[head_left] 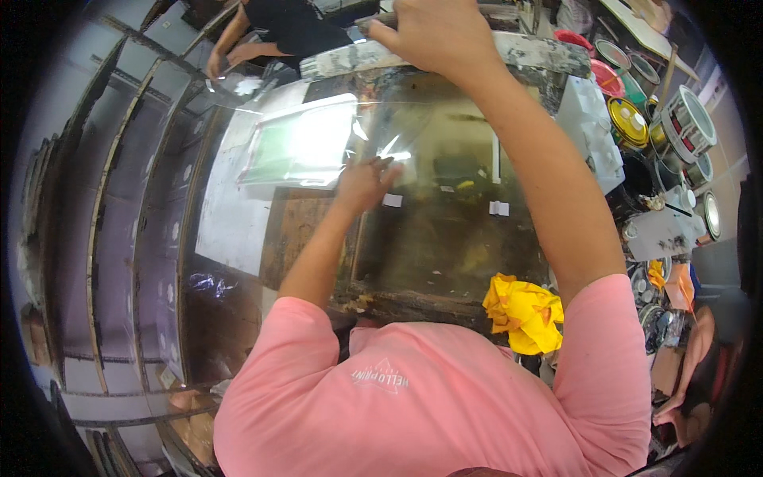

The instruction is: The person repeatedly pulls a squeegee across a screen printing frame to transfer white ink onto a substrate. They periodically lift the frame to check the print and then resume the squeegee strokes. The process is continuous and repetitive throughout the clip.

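My right hand [437,36] is closed over the paint-stained wooden bar [540,54] at the far side of the table, its thumb pointing left and its fingertips hidden. Nearer and to the left, my left hand [364,187] has its fingers spread at the right edge of a glossy clear sheet [266,181]. Glare on the sheet hides part of a pale green area [274,151] beneath it. To the right of that hand, small white paper tabs [392,200] lie on the dark, glossy print surface [437,246].
A crumpled yellow cloth [524,314] lies at the near right edge. Paint cans [687,123] and a white plastic container [588,131] crowd the right side. Slatted racks [99,238] stand at left. Another person in black [286,28] works at the far left; another sits at lower right.
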Demonstrator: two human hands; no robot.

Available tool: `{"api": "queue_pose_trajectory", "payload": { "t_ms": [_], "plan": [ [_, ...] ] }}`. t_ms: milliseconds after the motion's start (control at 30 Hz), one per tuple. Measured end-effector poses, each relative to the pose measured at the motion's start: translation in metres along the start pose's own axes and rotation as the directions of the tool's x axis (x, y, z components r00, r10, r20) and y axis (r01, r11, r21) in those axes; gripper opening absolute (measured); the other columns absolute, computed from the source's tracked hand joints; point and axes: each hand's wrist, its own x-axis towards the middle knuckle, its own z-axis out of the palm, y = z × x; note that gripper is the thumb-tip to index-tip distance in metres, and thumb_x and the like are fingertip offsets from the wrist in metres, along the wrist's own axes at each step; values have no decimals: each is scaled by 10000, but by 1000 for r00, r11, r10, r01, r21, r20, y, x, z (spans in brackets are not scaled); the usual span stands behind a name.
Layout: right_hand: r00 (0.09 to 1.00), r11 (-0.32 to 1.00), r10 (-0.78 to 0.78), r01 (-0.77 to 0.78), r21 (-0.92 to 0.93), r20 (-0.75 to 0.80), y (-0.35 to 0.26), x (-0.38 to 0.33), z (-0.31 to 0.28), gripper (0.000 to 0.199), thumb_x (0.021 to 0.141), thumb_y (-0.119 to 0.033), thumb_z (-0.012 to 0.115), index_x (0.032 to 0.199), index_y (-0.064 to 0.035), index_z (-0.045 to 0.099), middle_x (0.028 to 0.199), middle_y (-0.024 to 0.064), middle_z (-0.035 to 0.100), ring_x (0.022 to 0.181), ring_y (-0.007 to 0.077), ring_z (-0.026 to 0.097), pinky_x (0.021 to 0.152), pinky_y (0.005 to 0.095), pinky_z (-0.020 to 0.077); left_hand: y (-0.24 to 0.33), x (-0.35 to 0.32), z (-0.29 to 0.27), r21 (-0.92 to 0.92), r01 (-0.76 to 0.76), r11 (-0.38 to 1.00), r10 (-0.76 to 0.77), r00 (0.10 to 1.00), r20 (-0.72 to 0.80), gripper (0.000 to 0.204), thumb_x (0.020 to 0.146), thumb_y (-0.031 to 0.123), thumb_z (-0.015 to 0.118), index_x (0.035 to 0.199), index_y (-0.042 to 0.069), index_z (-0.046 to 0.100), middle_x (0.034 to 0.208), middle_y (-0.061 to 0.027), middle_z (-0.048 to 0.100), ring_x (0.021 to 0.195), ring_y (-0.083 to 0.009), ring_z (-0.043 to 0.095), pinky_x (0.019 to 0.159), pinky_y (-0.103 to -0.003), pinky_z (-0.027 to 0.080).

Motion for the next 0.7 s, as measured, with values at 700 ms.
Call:
{"api": "queue_pose_trajectory", "payload": {
  "t_ms": [700],
  "plan": [
    [995, 986, 87, -79, -149, 48, 0, 27, -5, 650, 955, -604, 544, 899, -5, 792, 946, 262, 764, 940, 436, 731, 915, 537, 538, 134, 11, 67, -50, -406, 912, 376, 880, -291, 1202, 765, 989, 501, 1560, 89, 557, 1567, -255, 492, 1479, -435, 415, 1198, -825, -41]
  ]
}}
